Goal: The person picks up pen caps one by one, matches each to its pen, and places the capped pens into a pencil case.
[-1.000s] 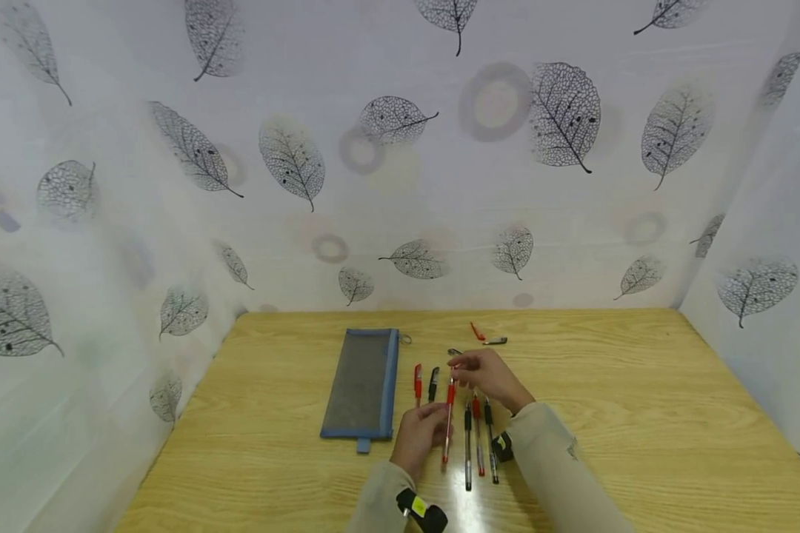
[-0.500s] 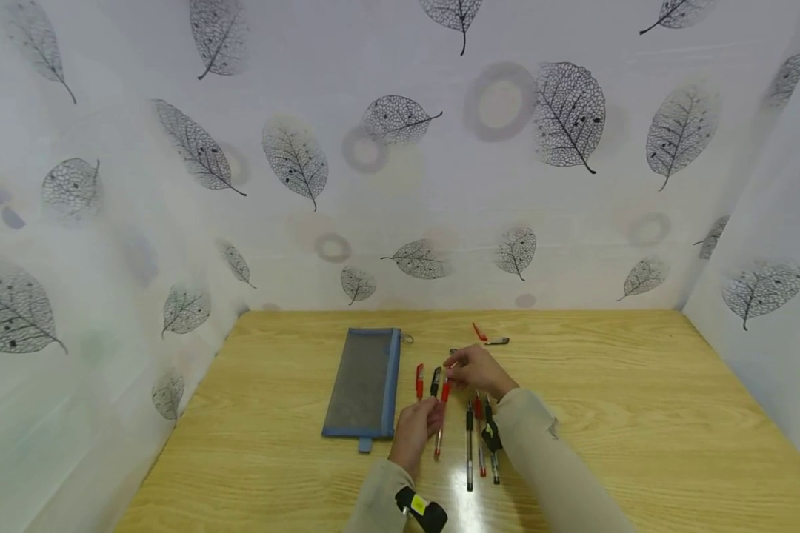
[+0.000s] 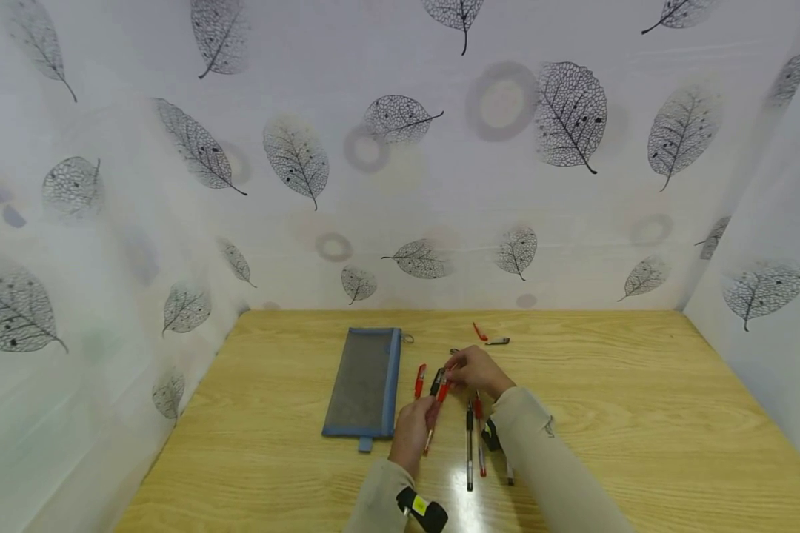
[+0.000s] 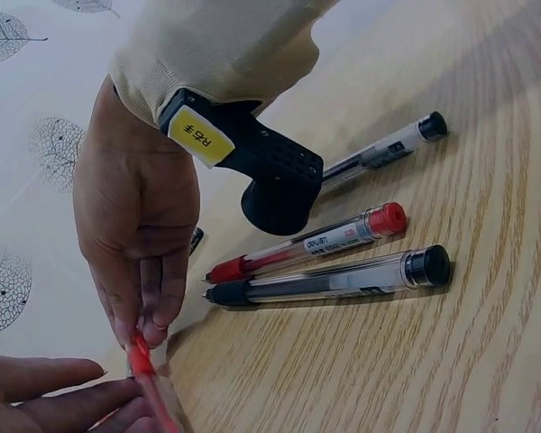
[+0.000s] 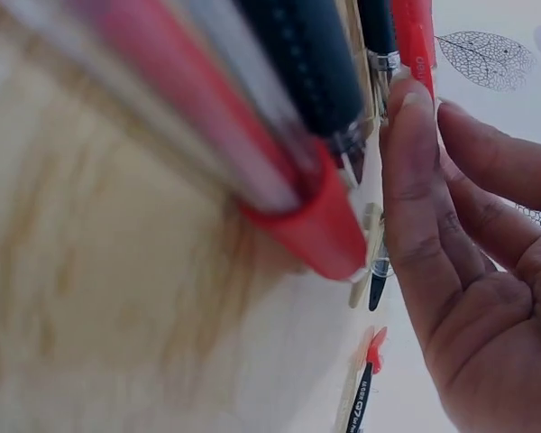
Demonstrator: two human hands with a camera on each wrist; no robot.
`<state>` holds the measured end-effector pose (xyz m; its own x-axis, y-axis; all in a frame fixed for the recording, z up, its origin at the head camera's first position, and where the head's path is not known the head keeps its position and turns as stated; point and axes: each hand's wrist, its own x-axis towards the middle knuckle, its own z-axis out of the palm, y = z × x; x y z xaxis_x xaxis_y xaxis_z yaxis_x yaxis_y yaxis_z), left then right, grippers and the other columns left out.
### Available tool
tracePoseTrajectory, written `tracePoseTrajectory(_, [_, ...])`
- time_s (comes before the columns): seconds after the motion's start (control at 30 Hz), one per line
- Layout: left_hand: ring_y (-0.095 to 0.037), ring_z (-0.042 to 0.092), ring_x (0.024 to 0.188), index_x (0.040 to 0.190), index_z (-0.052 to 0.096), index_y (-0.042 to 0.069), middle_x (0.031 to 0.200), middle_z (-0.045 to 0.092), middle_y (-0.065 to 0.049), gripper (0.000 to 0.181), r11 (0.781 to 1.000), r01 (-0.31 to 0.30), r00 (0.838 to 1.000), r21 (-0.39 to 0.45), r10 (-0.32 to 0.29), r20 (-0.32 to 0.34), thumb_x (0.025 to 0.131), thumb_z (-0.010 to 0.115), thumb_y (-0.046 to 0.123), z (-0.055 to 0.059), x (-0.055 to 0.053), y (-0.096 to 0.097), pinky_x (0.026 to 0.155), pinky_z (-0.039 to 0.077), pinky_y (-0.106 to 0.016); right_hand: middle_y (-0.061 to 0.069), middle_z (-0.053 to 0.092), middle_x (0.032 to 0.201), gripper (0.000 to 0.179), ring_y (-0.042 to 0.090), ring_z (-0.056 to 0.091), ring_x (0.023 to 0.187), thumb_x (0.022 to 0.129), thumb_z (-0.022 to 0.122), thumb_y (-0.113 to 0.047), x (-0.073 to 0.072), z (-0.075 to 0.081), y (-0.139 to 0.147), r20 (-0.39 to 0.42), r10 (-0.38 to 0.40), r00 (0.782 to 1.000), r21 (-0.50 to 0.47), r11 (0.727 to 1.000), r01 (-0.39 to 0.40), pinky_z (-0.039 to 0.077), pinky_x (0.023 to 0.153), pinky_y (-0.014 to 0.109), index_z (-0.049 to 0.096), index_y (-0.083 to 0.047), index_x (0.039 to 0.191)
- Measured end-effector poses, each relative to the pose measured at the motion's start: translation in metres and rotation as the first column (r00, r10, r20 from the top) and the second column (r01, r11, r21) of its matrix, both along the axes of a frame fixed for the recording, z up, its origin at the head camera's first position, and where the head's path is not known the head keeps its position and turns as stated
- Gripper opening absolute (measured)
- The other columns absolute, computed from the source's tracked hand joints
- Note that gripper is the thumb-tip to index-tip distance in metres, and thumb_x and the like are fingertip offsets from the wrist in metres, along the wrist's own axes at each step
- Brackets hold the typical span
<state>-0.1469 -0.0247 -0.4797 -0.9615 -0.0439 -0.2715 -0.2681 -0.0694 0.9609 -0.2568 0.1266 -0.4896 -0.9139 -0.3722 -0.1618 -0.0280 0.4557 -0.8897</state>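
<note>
Left wrist: black wrist camera [image 3: 425, 511] strapped over a pale sleeve [image 3: 381, 494].
Loose pens: three, caps off, on the tabletop [image 3: 273, 474] to the right of the left hand [image 3: 412, 431]. Black pen [image 3: 470, 448] and red pen [image 3: 482, 448] side by side; third pen [image 3: 510, 474] partly hidden by the right forearm.
Left fingers: grasping the held red pen [image 3: 443, 390] along its barrel.
Held red pen: slanted between both hands, red end away from the person, just beside a capped black pen.
Right fingers: right hand [image 3: 476, 370] pinching the red far end.
Capped pens: red one [image 3: 420, 381] and black one [image 3: 437, 382] past the left hand, lower parts hidden.
Pouch: grey mesh pouch [image 3: 363, 385], blue edging, left of the pens.
Caps: red cap [image 3: 480, 332] and dark cap [image 3: 498, 341], close together, near the back edge.
Backdrop: pale cloth [image 3: 440, 192], leaf print.
</note>
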Motion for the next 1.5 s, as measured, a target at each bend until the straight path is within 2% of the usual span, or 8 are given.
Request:
tracePoseTrajectory(0.2, [-0.015, 0.049, 0.079, 0.087, 0.062, -0.004, 0.080, 0.054, 0.000, 0.029, 1.000, -0.012, 0.999, 0.024, 0.013, -0.042, 0.099, 0.043, 0.014, -0.001, -0.002, 0.000, 0.075, 0.042, -0.030, 0.014, 0.069, 0.084, 0.016, 0.022, 0.068, 0.071, 0.087, 0.060, 0.010, 0.001, -0.002, 0.001, 0.042, -0.014, 0.999, -0.019, 1.000, 0.014, 0.057, 0.066, 0.034, 0.066, 0.014, 0.101])
tracePoseTrajectory(0.37, [-0.025, 0.060, 0.098, 0.105, 0.063, -0.013, 0.101, 0.066, -0.015, 0.036, 1.000, -0.009, 0.999, 0.025, 0.010, -0.037, 0.100, 0.043, 0.016, 0.000, -0.002, 0.000, 0.091, 0.046, -0.043, 0.015, 0.069, 0.088, 0.018, 0.022, 0.068, 0.072, 0.087, 0.062, 0.007, 0.001, -0.002, 0.002, 0.034, -0.014, 0.999, -0.018, 1.000, 0.014, 0.057, 0.067, 0.034, 0.065, 0.013, 0.104])
tracePoseTrajectory(0.5, [-0.029, 0.059, 0.103, 0.119, 0.057, -0.017, 0.114, 0.063, -0.023, 0.039, 1.000, 0.004, 0.999, 0.030, -0.003, -0.039, 0.099, 0.047, 0.015, 0.001, -0.001, 0.002, 0.092, 0.047, -0.044, 0.015, 0.068, 0.089, 0.020, 0.021, 0.068, 0.071, 0.087, 0.063, 0.005, 0.002, -0.001, 0.003, -0.001, -0.006, 1.000, -0.015, 1.000, 0.006, 0.057, 0.067, 0.034, 0.065, 0.014, 0.105])
tracePoseTrajectory(0.67, [-0.020, 0.060, 0.093, 0.123, 0.058, -0.012, 0.110, 0.065, -0.017, 0.038, 0.999, 0.031, 0.999, -0.037, -0.032, -0.025, 0.096, 0.056, 0.015, 0.001, 0.002, 0.006, 0.083, 0.051, -0.038, 0.015, 0.068, 0.091, 0.024, 0.022, 0.068, 0.074, 0.087, 0.064, 0.003, 0.003, 0.003, 0.006, -0.020, -0.013, 1.000, 0.001, 1.000, 0.013, 0.057, 0.068, 0.034, 0.064, 0.014, 0.108])
tracePoseTrajectory(0.83, [-0.021, 0.063, 0.089, 0.121, 0.059, -0.010, 0.104, 0.067, -0.012, 0.038, 0.993, 0.081, 0.996, -0.082, -0.083, -0.025, 0.094, 0.061, 0.016, -0.003, 0.006, 0.011, 0.078, 0.054, -0.036, 0.014, 0.066, 0.097, 0.026, 0.021, 0.067, 0.077, 0.089, 0.064, -0.002, 0.004, 0.005, 0.012, -0.036, -0.043, 0.998, 0.047, 0.998, 0.045, 0.056, 0.069, 0.035, 0.064, 0.010, 0.113])
tracePoseTrajectory(1.03, [-0.018, 0.063, 0.089, 0.121, 0.057, -0.011, 0.105, 0.066, -0.013, 0.038, 0.990, 0.127, 0.992, -0.059, -0.127, -0.002, 0.091, 0.064, 0.011, -0.008, 0.010, 0.017, 0.075, 0.056, -0.034, 0.015, 0.064, 0.099, 0.029, 0.025, 0.067, 0.079, 0.092, 0.062, -0.005, 0.006, 0.011, 0.023, -0.032, -0.061, 0.998, -0.005, 0.998, 0.060, 0.056, 0.071, 0.037, 0.062, 0.009, 0.118])
tracePoseTrajectory(1.17, [-0.018, 0.064, 0.090, 0.122, 0.058, -0.009, 0.106, 0.066, -0.011, 0.040, 0.990, 0.133, 0.990, -0.056, -0.130, 0.048, 0.087, 0.068, 0.008, -0.015, 0.010, 0.022, 0.073, 0.056, -0.033, 0.018, 0.063, 0.101, 0.031, 0.030, 0.067, 0.081, 0.092, 0.061, -0.005, 0.006, 0.016, 0.034, -0.080, -0.042, 0.996, -0.050, 0.998, 0.038, 0.057, 0.071, 0.039, 0.060, 0.013, 0.118])
tracePoseTrajectory(1.5, [-0.014, 0.063, 0.080, 0.116, 0.062, -0.006, 0.099, 0.067, -0.006, 0.040, 0.967, 0.143, 0.989, -0.210, -0.131, 0.067, 0.079, 0.074, 0.002, -0.013, 0.014, 0.030, 0.067, 0.055, -0.028, 0.025, 0.059, 0.114, 0.039, 0.040, 0.063, 0.093, 0.095, 0.060, -0.008, 0.010, 0.031, 0.059, -0.043, -0.126, 0.991, -0.133, 0.984, 0.119, 0.053, 0.081, 0.048, 0.053, 0.013, 0.127])
